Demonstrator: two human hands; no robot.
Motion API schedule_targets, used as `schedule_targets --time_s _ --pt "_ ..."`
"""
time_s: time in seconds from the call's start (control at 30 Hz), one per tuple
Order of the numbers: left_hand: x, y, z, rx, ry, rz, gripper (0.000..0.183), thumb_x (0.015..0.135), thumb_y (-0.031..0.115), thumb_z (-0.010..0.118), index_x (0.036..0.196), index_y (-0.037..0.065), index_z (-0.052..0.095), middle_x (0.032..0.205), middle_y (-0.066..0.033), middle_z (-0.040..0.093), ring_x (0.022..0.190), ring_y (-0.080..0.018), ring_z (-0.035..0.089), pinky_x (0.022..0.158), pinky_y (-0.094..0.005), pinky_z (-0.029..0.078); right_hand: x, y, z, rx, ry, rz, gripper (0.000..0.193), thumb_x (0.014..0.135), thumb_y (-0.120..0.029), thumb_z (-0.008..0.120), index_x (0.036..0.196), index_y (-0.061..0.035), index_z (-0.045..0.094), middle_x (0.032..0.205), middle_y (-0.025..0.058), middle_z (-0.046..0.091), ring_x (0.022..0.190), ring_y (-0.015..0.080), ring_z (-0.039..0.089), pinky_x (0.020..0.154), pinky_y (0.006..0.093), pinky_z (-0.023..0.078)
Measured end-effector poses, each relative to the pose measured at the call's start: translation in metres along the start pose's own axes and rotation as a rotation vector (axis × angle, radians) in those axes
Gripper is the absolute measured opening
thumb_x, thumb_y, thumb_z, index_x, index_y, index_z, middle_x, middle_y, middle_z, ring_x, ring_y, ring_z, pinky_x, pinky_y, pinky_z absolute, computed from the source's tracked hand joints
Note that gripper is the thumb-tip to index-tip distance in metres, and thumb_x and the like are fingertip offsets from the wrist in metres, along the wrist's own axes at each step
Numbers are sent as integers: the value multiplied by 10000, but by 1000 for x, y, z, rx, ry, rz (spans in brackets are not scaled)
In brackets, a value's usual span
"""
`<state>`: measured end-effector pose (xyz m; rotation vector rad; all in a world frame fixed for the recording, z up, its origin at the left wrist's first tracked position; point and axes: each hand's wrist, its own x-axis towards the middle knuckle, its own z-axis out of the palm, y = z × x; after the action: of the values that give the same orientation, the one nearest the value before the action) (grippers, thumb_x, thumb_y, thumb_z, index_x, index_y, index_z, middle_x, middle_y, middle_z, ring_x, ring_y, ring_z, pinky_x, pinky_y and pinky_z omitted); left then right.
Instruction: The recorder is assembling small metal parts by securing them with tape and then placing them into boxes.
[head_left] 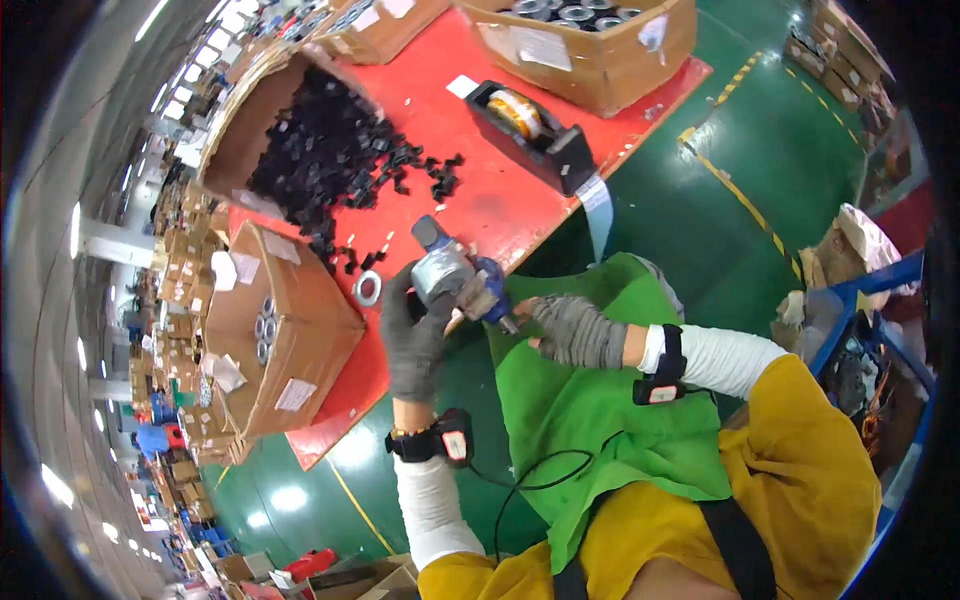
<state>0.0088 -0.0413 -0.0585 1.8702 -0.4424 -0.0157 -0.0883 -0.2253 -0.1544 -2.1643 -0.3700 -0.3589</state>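
My left hand (412, 345), in a grey glove, curls its fingers and thumb around a silver round metal part (442, 272) over the table's edge. A dark block-like end (430, 232) sticks out at the part's far side. Against its right side is a blue clamp-like device (490, 285) with a metal rod pointing toward my right hand (578, 332). That hand, also gloved, has curled fingers close to the rod's end; whatever lies under them is hidden. A loose silver ring (367, 289) rests on the table beside my left hand.
On the red table (450, 120), small black parts (330, 150) spill from a tipped carton. A black tape dispenser (530, 135) stands at the right edge, tape hanging off. Cartons with silver rings stand at the left (290, 340) and back (590, 60). A cable (550, 460) crosses my green apron.
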Motion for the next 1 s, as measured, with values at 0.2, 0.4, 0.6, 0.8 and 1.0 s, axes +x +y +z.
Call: schedule_targets --time_s 0.2,0.4,0.6,0.8,1.0 --pt "-59 49 5 331 134 233 377 749 1 611 1115 -5 524 1088 -96 572 985 -203 544 888 -329 424 -27 34 -65 212 170 478 397 744 -120 637 1111 -52 501 852 133 620 792 271 629 695 369 496" --pt "-85 32 109 -30 -588 88 378 766 128 663 1107 13 545 1010 -154 591 927 -263 589 809 -332 461 -24 122 -85 167 528 556 523 747 -41 621 1231 -57 422 972 115 593 879 221 588 774 290 473" --pt "-26 -69 204 72 -183 75 650 761 345 681 1238 -23 436 1216 -225 485 1146 -329 466 975 -397 359 -27 125 -82 617 431 433 505 775 75 527 1251 -38 399 1020 62 555 920 137 529 799 252 443" --pt "24 -45 247 -419 -159 -365 412 781 135 660 1134 -26 519 1031 -113 596 914 -193 568 801 -314 449 -28 98 -109 821 446 482 353 802 -54 604 1132 -52 481 986 51 560 834 111 527 728 225 448" --pt "29 -53 251 -583 -148 -480 253 774 43 635 1016 -19 592 915 -39 618 801 -136 569 732 -268 450 -1 99 -132 -40 449 194 278 703 -107 676 951 -66 560 940 127 562 897 308 549 796 375 453"
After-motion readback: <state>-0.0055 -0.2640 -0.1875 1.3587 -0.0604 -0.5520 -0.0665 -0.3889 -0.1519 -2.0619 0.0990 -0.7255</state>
